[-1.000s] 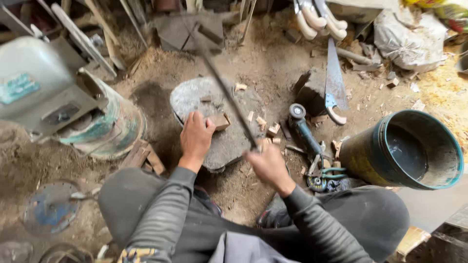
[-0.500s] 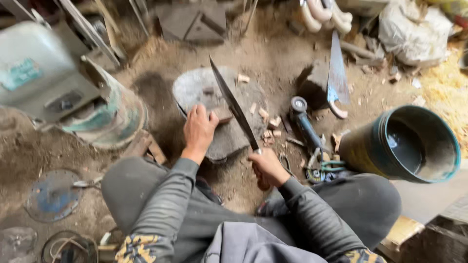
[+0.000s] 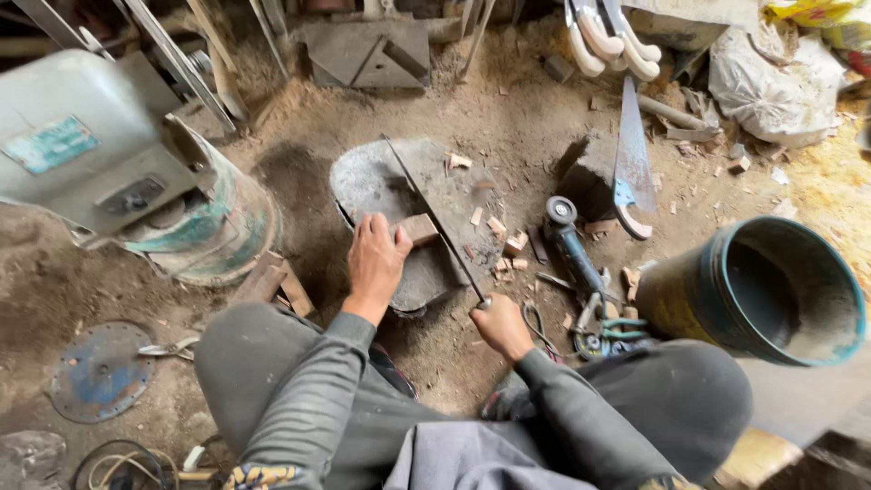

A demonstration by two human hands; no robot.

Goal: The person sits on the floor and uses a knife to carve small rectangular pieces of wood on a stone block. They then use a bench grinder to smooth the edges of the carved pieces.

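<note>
Plainly the danger sits at the left hand, whose fingers are curled down over a small wood block, pinning it flat to the worn chopping slab. The right hand is closed tight round the handle of a long blade, and that blade lies across the slab with its edge just beside the left fingertips, on the far side of the block from the palm. I judge that a stroke landing slightly toward the palm would meet the fingers, since almost no wood shows between them and the steel. The block is short and could twist or skip under a blow, dragging the fingertips with it. Wood chips lie scattered just beyond the fingers, and one could tilt the block. An angle grinder and scissors lie near the right fingers, where a wide backswing might catch them.
</note>
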